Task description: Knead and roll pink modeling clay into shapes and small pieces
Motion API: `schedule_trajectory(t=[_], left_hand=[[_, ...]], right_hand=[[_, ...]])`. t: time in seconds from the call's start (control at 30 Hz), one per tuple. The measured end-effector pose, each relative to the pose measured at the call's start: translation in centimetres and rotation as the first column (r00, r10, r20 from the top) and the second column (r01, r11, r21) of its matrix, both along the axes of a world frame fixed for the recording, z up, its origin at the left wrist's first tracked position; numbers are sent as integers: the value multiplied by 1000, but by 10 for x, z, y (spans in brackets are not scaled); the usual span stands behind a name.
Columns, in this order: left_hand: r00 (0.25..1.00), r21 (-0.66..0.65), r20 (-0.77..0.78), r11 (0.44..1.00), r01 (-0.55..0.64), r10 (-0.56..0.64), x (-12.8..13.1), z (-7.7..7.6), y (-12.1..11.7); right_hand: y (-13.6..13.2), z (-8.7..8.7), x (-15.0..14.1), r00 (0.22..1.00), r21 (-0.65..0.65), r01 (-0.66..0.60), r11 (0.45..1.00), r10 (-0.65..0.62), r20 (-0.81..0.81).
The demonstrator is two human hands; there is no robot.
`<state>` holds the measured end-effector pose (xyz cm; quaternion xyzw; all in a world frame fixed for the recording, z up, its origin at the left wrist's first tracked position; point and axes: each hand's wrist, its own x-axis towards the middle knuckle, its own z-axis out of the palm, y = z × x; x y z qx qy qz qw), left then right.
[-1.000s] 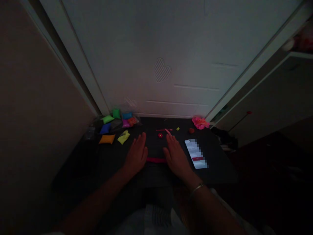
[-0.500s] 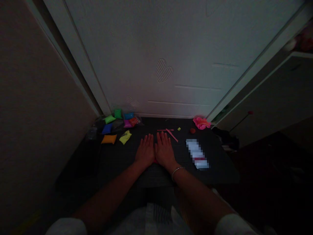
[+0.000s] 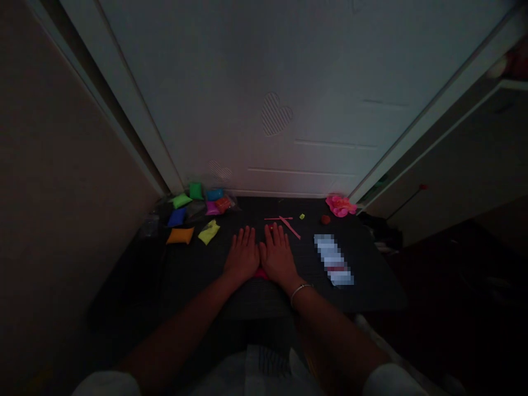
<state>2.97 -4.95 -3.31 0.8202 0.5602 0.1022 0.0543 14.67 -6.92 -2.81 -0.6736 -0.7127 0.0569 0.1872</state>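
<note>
The left hand [image 3: 242, 256] and right hand [image 3: 279, 257] lie palm down side by side on the desk [image 3: 202, 286], thumbs nearly meeting. The fingers [image 3: 246, 237] of both are released: straight, only slightly spread, pointing away toward the door [image 3: 206, 99], and curled round nothing. The palms cover a red piece [image 3: 260, 273], near the middle of the desk's front part. It shows only between the heels of the hands; that sliver runs left to right, but its ends are hidden, so I cannot tell its full long axis. The right fingertips reach a small red flower [image 3: 271, 226], partly covered. Just beyond, a pink strip [image 3: 291, 228] slants, its near end toward the right.
</note>
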Motion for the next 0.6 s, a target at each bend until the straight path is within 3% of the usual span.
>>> schedule_trajectory(t=[0.17, 0.23, 0.37, 0.6], left_hand=[[985, -35, 161, 998, -53, 58, -9, 4, 10], [987, 31, 154, 998, -47, 41, -13, 10, 10], [999, 180, 37, 983, -30, 24, -20, 16, 5], [997, 179, -61, 983, -45, 56, -19, 4, -1]], right_hand=[[7, 5, 21, 973, 49, 112, 992, -100, -210], [7, 13, 22, 981, 93, 123, 988, -107, -163], [4, 23, 2, 1000, 130, -14, 991, 13, 7], [6, 10, -28, 995, 84, -68, 994, 61, 84]])
